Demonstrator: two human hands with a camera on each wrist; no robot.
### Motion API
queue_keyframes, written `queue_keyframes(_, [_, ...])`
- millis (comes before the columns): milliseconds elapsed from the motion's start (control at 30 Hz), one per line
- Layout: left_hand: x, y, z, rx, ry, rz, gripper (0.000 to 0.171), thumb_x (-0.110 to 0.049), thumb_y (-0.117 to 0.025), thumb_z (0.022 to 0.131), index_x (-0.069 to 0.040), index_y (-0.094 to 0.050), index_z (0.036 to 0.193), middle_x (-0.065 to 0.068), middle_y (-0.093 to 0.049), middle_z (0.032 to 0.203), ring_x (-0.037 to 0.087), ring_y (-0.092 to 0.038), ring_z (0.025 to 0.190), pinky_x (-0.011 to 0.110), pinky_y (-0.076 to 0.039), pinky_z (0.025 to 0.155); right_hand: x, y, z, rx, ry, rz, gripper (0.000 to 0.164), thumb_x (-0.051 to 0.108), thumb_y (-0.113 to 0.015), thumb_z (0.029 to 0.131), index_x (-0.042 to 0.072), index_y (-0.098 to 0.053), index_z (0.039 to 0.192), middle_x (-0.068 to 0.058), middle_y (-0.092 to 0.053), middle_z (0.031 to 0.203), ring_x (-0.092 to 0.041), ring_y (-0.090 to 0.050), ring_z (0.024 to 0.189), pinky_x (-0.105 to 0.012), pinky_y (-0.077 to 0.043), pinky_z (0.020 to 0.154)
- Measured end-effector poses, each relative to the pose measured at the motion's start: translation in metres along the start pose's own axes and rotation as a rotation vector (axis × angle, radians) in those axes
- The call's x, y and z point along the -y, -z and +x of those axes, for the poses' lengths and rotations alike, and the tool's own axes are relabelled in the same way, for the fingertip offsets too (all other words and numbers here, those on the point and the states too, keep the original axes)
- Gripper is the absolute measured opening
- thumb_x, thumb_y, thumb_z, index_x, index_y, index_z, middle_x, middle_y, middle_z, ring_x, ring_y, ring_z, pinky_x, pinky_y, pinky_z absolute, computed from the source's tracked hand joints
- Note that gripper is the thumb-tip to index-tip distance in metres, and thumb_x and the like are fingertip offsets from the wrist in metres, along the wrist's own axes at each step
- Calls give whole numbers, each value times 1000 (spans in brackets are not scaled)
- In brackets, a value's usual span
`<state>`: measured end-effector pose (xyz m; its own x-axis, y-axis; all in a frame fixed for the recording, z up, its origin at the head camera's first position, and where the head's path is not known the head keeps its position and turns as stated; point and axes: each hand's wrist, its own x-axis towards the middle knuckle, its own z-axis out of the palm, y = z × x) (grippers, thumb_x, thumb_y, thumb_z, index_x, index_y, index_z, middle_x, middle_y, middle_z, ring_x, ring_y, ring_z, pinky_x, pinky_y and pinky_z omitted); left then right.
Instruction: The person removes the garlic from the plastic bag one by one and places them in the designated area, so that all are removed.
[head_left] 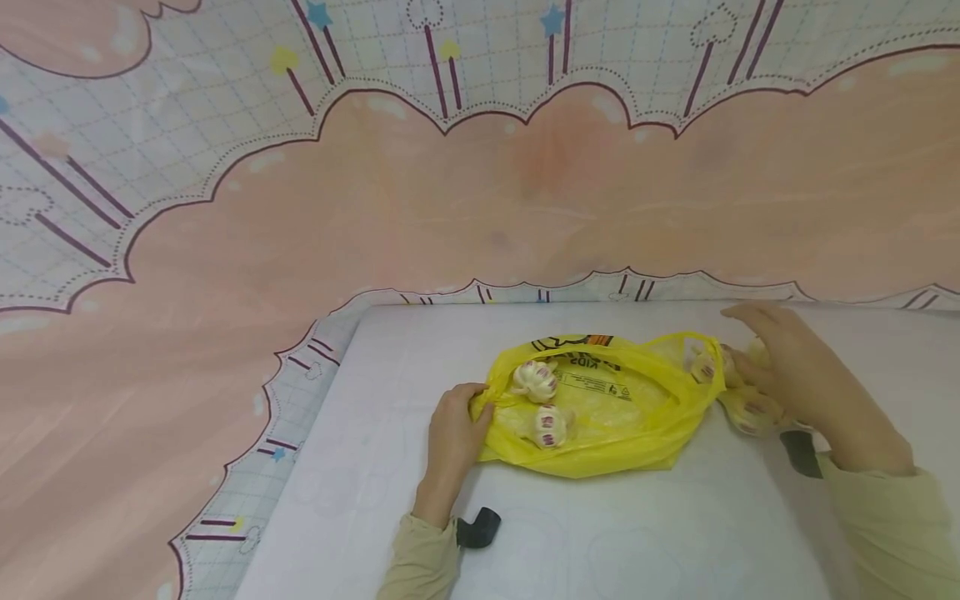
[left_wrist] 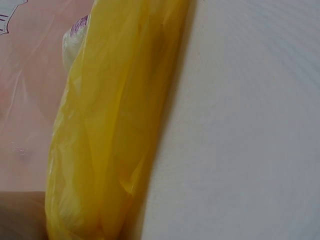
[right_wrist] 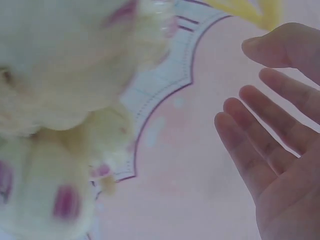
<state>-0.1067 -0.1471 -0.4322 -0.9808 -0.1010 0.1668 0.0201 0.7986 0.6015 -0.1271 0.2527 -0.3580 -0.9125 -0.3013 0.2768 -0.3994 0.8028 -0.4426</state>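
A yellow plastic bag (head_left: 577, 462) lies on its side with its mouth spread wide. My left hand (head_left: 456, 425) pinches the left end of its rim between thumb and fingers. Inside sit two cream bundles (head_left: 536, 381) with purple marks, looking like knotted plastic. Another bundle (head_left: 702, 367) shows at the bag's right edge. My right hand (head_left: 783, 367) is beside more cream bundles (head_left: 750, 412) on the right. Its fingers are spread and nearly straight in the right wrist view, where a gap shows between them and the large, blurred bundles (right_wrist: 60, 65).
Beneath everything is a white tabletop (head_left: 337, 467). A pink and white patterned sheet (head_left: 487, 200) hangs behind it and along the left side. Dark camera mounts (head_left: 480, 528) are on both wrists, beside the beige sleeves.
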Motion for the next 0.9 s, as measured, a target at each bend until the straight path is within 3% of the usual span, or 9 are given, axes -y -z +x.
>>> queue_keyframes(500, [0,-1,1,6,-3,-7,29,-16,-72,91,-6,-70,118,10,-69,116,29,-63,110,43,-52,96,24,7,1,-40,19,-17,55,2,-72,87,1,-50,137,-26,-45,142,-48,-39,130,-69,-35,102])
queue_keyframes(767, [0,0,0,3,4,-9,29,-16,-72,91,-6,-70,118,10,-69,116,29,-63,110,43,-52,96,36,-2,5,-57,77,-34,53,3,-72,86,2,-51,135,-26,-46,139,-48,-43,125,-69,-42,94])
queue_keyframes(900, [2,0,0,0,1,-7,29,-16,-73,90,-6,-70,118,10,-69,117,29,-63,110,43,-52,97,46,-8,7,-55,89,-29,51,5,-72,87,1,-53,134,-24,-48,138,-45,-43,127,-67,-41,98])
